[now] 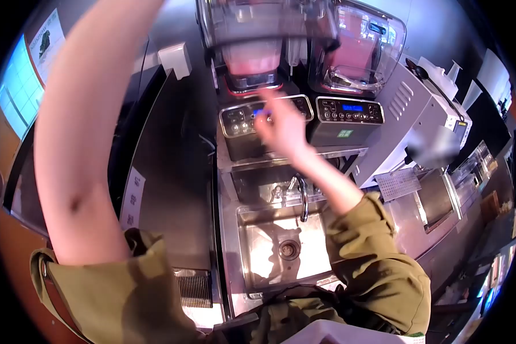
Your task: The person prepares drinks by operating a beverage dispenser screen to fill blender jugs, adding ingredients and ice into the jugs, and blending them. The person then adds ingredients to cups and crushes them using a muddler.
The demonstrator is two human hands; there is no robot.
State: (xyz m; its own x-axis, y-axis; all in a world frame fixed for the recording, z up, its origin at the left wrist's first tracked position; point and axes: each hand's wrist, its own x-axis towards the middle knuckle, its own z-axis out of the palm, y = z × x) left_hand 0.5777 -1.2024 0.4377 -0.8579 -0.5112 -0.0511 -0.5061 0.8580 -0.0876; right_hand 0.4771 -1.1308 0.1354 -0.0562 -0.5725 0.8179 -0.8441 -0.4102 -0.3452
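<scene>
Two blenders stand side by side behind the sink. The left blender's clear cover (241, 23) is raised and blurred, over a jug of pink liquid (252, 60). My right hand (284, 123) is in front of that jug, over the left control panel (238, 120); its fingers are smeared by motion. My left arm reaches up past the top edge, so my left hand is out of view. The right blender (355, 57) has its cover down over pink contents, and its panel (350, 109) shows a lit blue display.
Below the blenders is a steel sink (258, 275) with a curved faucet (304, 200). A large metal appliance (404, 103) stands to the right. A dark cabinet (172, 172) is on the left, near a white box (176, 60). Clear containers (479, 163) sit at the far right.
</scene>
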